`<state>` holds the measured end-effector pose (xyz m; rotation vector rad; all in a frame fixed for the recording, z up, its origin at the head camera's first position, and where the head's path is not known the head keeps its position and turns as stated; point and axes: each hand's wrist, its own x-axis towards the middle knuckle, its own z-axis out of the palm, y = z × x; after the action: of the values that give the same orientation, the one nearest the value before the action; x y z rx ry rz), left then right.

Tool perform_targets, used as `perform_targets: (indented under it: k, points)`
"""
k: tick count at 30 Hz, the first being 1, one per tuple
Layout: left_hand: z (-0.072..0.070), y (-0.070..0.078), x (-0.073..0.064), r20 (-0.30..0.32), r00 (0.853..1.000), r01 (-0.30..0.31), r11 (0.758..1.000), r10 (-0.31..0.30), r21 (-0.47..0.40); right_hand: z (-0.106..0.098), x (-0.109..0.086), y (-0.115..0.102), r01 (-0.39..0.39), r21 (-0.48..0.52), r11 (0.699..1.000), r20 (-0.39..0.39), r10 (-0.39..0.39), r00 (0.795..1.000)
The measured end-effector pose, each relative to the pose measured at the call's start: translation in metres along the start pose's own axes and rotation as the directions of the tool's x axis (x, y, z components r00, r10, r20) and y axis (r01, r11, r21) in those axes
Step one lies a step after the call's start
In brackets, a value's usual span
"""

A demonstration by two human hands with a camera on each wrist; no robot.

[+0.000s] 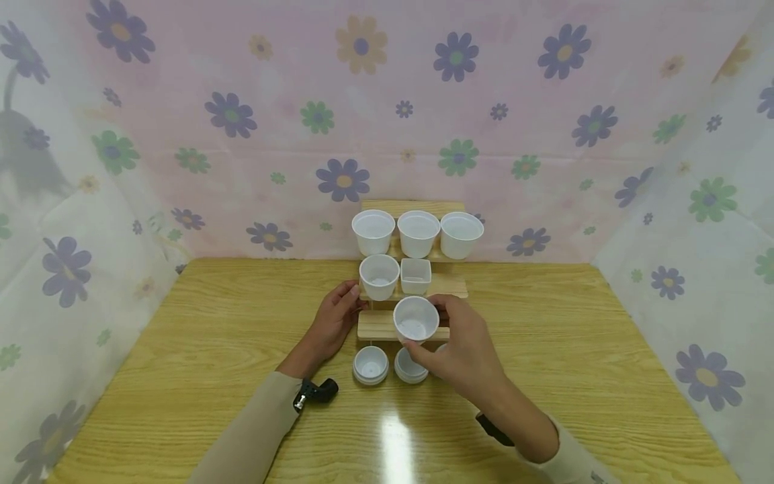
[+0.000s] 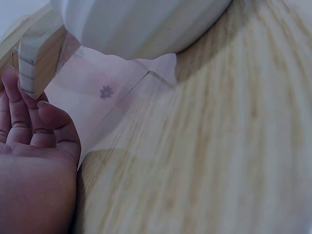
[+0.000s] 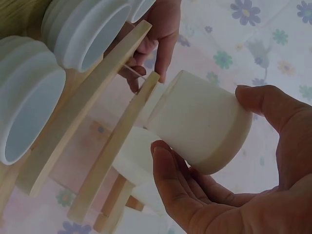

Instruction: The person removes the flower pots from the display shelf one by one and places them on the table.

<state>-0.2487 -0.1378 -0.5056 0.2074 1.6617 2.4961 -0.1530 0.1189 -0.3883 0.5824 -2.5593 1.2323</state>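
Note:
My right hand pinches a small white round pot by its sides, thumb against fingers. The pot is held upright over the front step of a tiered wooden stand; in the right wrist view, its plain smooth wall shows. At the stand's left side, my left hand holds the end of a step. In the left wrist view, fingers and thumb meet around the lower corner of the wooden board. A round white pot and a square white pot stand on the step behind.
Three larger white pots, among them the middle one, line the upper step. Ribbed white pots stand low in front, one partly behind my right hand. The wood-grain table meets a flower-printed cloth at the back.

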Motion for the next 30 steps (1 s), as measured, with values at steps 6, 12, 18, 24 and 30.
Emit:
perform_targets:
  k: [6,12,18,24,30]
  points:
    - [-0.001,-0.002,0.0,0.004,1.0,-0.007,1.0,0.007,0.001,0.005,-0.003,-0.002,0.008,0.045,0.999,0.029,-0.009,1.0]
    - [-0.002,-0.002,0.0,0.013,1.0,-0.01,1.0,0.009,0.009,0.009,-0.007,-0.004,0.009,0.075,0.997,0.057,-0.013,0.998]
    - [-0.001,-0.001,0.0,0.008,1.0,-0.005,1.0,0.005,0.008,0.013,-0.01,-0.008,0.018,0.046,0.999,0.062,-0.021,0.998]
    - [-0.001,0.0,0.0,0.006,1.0,-0.003,1.0,0.003,0.004,0.017,-0.012,-0.01,0.054,0.017,0.998,0.079,-0.055,0.995]
    - [-0.001,-0.001,0.0,0.007,1.0,-0.007,1.0,0.007,-0.003,0.021,-0.016,-0.011,0.085,-0.002,0.996,0.082,-0.085,0.993]
